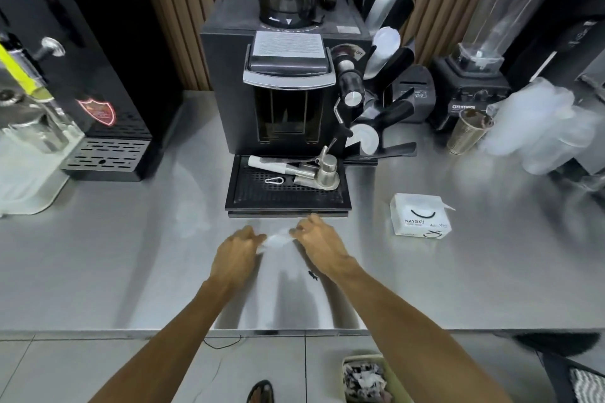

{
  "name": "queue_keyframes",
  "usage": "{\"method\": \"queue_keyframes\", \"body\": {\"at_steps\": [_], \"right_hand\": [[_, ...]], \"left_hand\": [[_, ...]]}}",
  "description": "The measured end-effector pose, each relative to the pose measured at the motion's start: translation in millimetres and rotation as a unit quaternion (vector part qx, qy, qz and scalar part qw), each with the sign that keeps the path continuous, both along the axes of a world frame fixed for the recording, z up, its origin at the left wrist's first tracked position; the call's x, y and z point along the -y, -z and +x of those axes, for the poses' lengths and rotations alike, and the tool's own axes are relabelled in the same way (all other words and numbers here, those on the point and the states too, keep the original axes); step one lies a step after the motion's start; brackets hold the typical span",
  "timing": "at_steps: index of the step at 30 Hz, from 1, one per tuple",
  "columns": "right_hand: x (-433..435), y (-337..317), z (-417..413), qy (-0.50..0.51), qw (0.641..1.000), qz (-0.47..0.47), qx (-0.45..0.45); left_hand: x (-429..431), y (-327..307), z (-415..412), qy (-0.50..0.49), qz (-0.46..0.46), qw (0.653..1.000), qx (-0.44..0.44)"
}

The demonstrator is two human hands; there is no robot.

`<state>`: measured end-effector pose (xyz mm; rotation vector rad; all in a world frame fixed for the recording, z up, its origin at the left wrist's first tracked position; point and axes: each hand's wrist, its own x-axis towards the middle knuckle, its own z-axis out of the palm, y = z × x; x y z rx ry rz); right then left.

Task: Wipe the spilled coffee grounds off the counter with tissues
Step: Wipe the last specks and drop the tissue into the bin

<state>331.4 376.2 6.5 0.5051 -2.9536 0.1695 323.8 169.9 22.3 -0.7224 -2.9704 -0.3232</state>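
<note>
A thin white tissue is stretched between both hands just above the steel counter, in front of the coffee grinder's drip tray. My left hand pinches its left end and my right hand pinches its right end. The tissue is blurred. A small dark clump of coffee grounds lies on the counter beside my right wrist. The white tissue pack sits on the counter to the right of my hands.
The black grinder stands behind the drip tray, which holds metal tools. A lid rack, a metal cup and a blender are at the right. A black machine is at the left. A waste bin stands on the floor.
</note>
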Motion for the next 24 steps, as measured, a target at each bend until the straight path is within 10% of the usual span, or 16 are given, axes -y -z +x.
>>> {"method": "queue_keyframes", "body": {"at_steps": [9, 16, 24], "right_hand": [[-65, 22, 27, -0.114, 0.993, -0.013, -0.012], [-29, -6, 1, 0.025, 0.983, -0.095, -0.153], [-42, 32, 22, -0.003, 0.998, -0.034, -0.05]], "left_hand": [[-27, 14, 48, 0.135, 0.041, 0.982, 0.124], [-24, 9, 2, 0.033, 0.135, 0.989, 0.059], [-29, 31, 19, 0.08, 0.115, 0.982, 0.128]]}}
